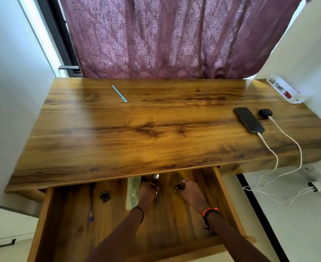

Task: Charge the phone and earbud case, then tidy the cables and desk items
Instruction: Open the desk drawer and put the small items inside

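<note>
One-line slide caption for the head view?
Left hand and right hand reach into the open drawer; phone and earbud case lie cabled on the desk.

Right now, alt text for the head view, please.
The left hand and right hand reach into the open drawer under a wooden desk. On the desk's right side, a phone and earbud case lie plugged into white cables; a blue pen lies near the back.

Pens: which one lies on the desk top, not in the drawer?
The light blue pen, near the curtain at the back of the desk. The dark pen lies inside the open drawer, left.
</note>
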